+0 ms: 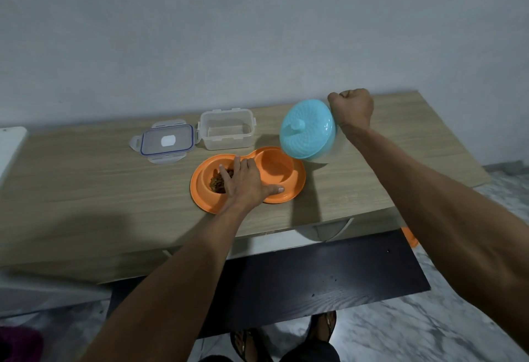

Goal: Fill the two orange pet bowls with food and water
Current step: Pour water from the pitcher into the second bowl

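An orange double pet bowl point(297, 187) lies on the wooden table. Brown food point(216, 182) fills its left bowl; the right bowl point(276, 168) looks empty. My left hand point(246, 182) rests flat on the dish, fingers spread over the left bowl and the middle ridge, thumb on the front rim. My right hand point(353, 108) is closed on the handle of a jug with a light blue lid point(307, 129), tilted leftward over the right bowl. The jug's body is mostly hidden behind the lid. No water stream is visible.
An empty clear plastic container point(227, 132) stands behind the dish, its clip lid point(166, 142) lying flat to the left. A white object point(8, 146) sits at the table's left edge. A dark lower board point(315, 275) juts out below the table front.
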A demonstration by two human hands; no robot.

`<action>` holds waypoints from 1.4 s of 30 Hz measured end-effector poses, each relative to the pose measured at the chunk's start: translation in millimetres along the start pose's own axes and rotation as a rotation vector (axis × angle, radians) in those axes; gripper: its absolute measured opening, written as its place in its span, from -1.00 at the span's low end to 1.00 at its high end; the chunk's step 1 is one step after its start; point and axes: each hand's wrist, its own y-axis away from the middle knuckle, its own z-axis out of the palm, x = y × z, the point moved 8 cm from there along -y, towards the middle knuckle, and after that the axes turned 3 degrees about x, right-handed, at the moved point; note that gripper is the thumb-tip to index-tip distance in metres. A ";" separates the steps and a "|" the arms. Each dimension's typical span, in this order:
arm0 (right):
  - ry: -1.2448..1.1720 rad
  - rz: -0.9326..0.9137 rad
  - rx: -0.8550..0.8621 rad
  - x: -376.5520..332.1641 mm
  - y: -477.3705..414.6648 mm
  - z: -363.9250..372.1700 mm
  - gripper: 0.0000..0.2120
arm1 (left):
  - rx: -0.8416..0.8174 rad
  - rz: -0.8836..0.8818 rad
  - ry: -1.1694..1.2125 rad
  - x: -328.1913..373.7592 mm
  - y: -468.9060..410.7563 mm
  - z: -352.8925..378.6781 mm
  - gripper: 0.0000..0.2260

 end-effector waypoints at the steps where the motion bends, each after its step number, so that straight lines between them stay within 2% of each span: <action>1: 0.023 -0.013 0.003 -3.0 2.2 -0.2 -0.62 | 0.000 0.000 0.000 -0.5 -0.6 0.6 0.00; 14: 0.179 -0.092 0.009 -20.8 18.8 0.7 -0.65 | -0.003 0.002 0.006 0.9 -1.1 -0.5 -0.02; 42: 0.250 -0.141 0.032 -30.1 22.3 -7.3 -0.65 | -0.020 -0.003 0.010 3.8 3.6 -4.8 -0.03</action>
